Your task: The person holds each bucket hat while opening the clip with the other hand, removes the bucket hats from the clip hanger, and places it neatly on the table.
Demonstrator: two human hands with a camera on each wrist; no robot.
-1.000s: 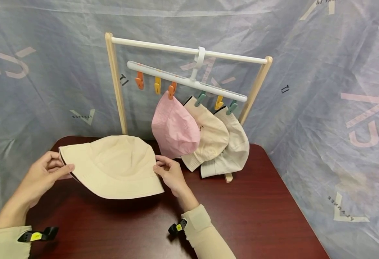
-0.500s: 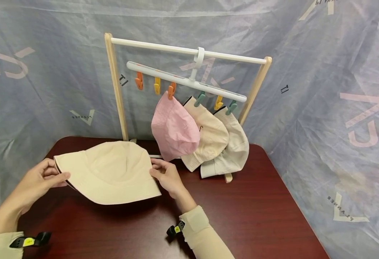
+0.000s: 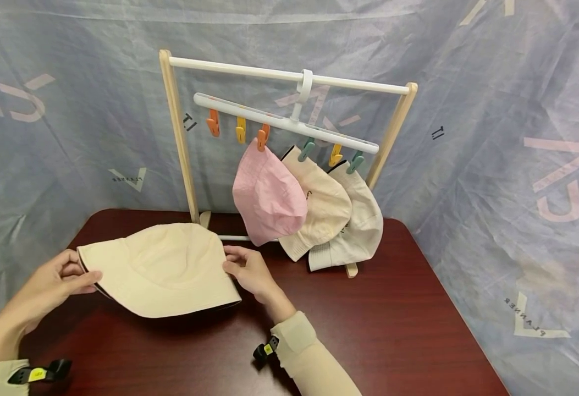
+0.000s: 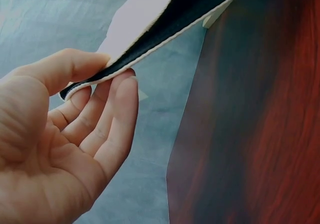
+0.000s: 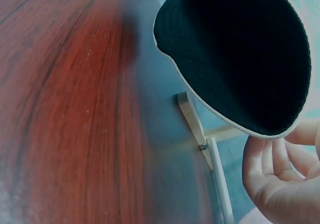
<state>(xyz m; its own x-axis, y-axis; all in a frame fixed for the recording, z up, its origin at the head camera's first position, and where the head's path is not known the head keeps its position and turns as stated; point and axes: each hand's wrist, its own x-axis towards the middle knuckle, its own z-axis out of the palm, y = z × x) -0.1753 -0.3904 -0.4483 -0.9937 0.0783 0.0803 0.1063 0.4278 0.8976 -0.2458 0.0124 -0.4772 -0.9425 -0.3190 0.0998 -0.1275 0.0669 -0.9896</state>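
Note:
A cream bucket hat (image 3: 165, 269) is held between both hands above the table's left half, crown up and brim tilted down toward the front. My left hand (image 3: 54, 283) pinches the left end of its brim, thumb on the outer side and fingers beneath, as the left wrist view confirms with the brim edge (image 4: 145, 49). The right hand (image 3: 252, 275) grips the opposite side by the rim. From the right wrist view the hat's dark lining (image 5: 240, 59) shows inside its opening, with that hand's fingers (image 5: 265, 169) at the rim.
Behind stands a wooden rack (image 3: 176, 126) with a white hanger (image 3: 269, 119). From its clips hang a pink hat (image 3: 269, 198), a cream hat (image 3: 326, 203) and an off-white hat (image 3: 360, 225). An orange clip (image 3: 213, 123) and a yellow clip (image 3: 241, 130) hold nothing. Below is a dark red table (image 3: 393, 330).
Both hands have moved the cream bucket hat slightly left and down toward the front, uncovering the rack's lower bar and left foot. The hanging hats look unmoved.

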